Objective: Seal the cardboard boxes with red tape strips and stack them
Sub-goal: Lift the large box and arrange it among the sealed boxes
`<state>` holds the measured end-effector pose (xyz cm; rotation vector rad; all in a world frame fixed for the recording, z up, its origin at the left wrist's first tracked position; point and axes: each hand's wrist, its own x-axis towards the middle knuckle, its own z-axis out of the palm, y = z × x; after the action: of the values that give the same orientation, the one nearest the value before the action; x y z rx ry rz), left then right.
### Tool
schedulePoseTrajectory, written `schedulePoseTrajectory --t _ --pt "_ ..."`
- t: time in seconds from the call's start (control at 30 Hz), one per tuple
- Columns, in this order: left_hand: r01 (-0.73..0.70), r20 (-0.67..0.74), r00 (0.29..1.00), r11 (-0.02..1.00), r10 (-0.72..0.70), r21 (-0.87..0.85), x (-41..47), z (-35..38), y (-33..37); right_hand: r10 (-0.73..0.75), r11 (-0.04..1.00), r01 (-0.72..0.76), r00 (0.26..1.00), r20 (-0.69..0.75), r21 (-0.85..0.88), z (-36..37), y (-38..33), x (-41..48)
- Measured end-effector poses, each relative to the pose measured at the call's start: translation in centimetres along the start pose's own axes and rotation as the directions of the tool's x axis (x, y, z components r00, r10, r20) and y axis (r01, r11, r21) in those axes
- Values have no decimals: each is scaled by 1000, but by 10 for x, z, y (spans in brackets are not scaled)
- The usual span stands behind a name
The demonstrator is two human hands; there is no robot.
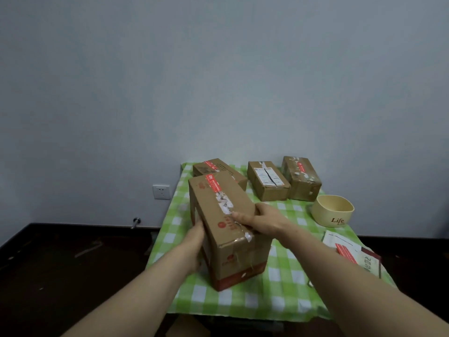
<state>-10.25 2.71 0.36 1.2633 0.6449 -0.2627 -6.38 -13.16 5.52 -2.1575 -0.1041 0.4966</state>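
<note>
Two bare forearms, no sleeves in view, left hand [194, 242] and right hand [264, 218] — no gloves, no rings, no watch or wristband — short plain nails

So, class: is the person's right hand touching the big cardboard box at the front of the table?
Touching. The head view shows the right hand laid on the big cardboard box, its fingers curled over the top's right edge.

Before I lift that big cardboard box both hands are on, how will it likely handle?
The big cardboard box looks stiff, since its faces stay flat under the left hand and right hand. Its near top corner looks creased, so it may give there. It stands taller than wide, so a sideways push might tip it.
</note>
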Motion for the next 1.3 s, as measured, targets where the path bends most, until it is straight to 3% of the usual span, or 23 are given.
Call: schedulePoseTrajectory --t 0.07,0.17,0.27,0.4,0.5,0.6,0.73,0.87,0.97,1.07,1.17,1.3 --pt "58 29 998 998 -57 -20 -10 3 1 -46 988 52 998 -42 147 1 6 -4" --pt "18 91 996 998 -13 -58 -17 -1 21 -65 927 86 995 -71 365 -1 14 -11" --pt "-78 15 997 997 79 -23 -25 -12 38 -75 826 117 992 -97 551 -4 20 -12" --pt "-84 41 995 996 86 -41 -23 -29 47 -41 875 73 996 -77 479 -12 16 -23" --pt "-88 28 996 995 87 52 -27 -29 50 39 866 -101 990 136 490 -17 20 -31" --pt "-117 143 983 993 111 34 -36 -22 61 23 772 -166 972 234 614 -18 29 -31" --pt "-241 202 957 958 207 158 -43 -10 74 -28 565 -98 990 138 819 -19 39 -20" --pt "-189 238 963 943 124 272 -44 0 78 -128 449 4 990 59 894 -22 37 -9" --pt "-225 199 964 938 176 263 -35 5 82 -55 527 7 998 26 850 -30 32 5" --pt "-370 127 928 909 350 192 -16 12 82 184 705 -136 983 6 696 -36 25 27" --pt "-474 157 878 869 453 142 14 18 86 194 694 -76 977 -84 715 -37 15 54" --pt "-527 155 850 827 504 196 38 30 100 171 687 15 968 -182 726 -45 10 98"
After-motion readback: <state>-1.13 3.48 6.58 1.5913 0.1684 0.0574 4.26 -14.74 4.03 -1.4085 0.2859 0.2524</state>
